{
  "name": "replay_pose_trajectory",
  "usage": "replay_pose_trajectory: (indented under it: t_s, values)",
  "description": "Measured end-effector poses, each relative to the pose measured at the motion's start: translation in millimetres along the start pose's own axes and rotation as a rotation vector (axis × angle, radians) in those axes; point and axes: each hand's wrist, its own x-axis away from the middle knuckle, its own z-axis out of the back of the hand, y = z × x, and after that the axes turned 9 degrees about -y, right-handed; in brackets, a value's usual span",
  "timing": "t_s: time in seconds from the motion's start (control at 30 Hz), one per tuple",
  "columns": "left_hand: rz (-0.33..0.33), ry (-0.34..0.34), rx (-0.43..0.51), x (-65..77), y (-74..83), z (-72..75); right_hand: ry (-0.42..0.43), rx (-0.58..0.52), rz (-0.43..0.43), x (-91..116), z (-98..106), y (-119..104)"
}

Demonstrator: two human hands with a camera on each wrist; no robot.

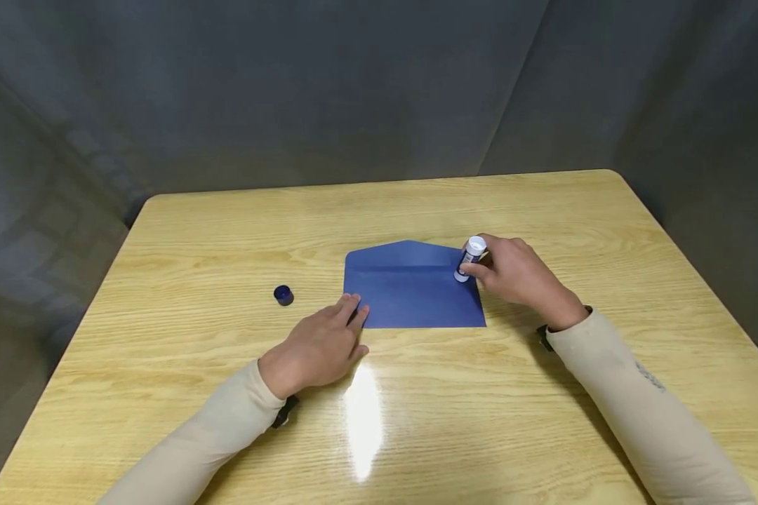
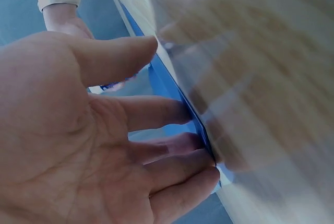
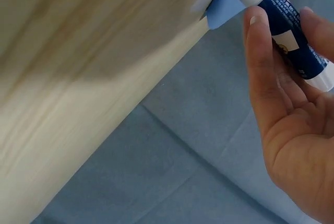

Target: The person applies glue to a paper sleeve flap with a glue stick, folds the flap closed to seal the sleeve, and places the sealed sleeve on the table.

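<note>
A blue envelope lies on the table with its flap spread out toward the far side. My right hand pinches a glue stick between thumb and fingers, tilted, its lower end at the envelope's right side near the flap fold. In the right wrist view the glue stick shows a dark blue label and white ends. My left hand rests its fairly straight fingertips on the envelope's near left corner. The left wrist view shows those fingers along the envelope's edge.
A small dark blue cap stands on the table left of the envelope. The wooden table has a bright light reflection near the front. Grey cloth hangs behind the table and at its sides.
</note>
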Motion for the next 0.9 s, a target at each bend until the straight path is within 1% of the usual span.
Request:
replay_pose_trajectory:
  t_s: [0.27, 0.43, 0.5, 0.63, 0.7, 0.8, 0.9]
  values:
    - [-0.008, 0.008, -0.039, 0.7, -3.1, -0.7, 0.0, 0.006, -0.012, 3, 1, 6]
    - [-0.012, 0.011, -0.048, 1.9, -4.4, -1.0, -0.011, -0.002, -0.036, 8, 6, 4]
    - [-0.015, 0.011, -0.052, 2.0, -4.5, -0.9, 0.013, 0.007, -0.032, 11, 10, 0]
    - [-0.019, 0.021, -0.059, 1.8, -3.9, 0.1, 0.096, 0.044, -0.002, 16, 19, -10]
    - [-0.023, 0.034, -0.065, 1.5, -3.3, 1.0, 0.111, 0.049, -0.007, 17, 23, -13]
    - [-0.024, 0.038, -0.071, 0.3, -2.5, 1.8, 0.082, 0.05, -0.035, 17, 29, -15]
    - [-0.016, 0.024, -0.069, -0.6, -2.0, 1.9, 0.037, 0.049, -0.072, 17, 32, -13]
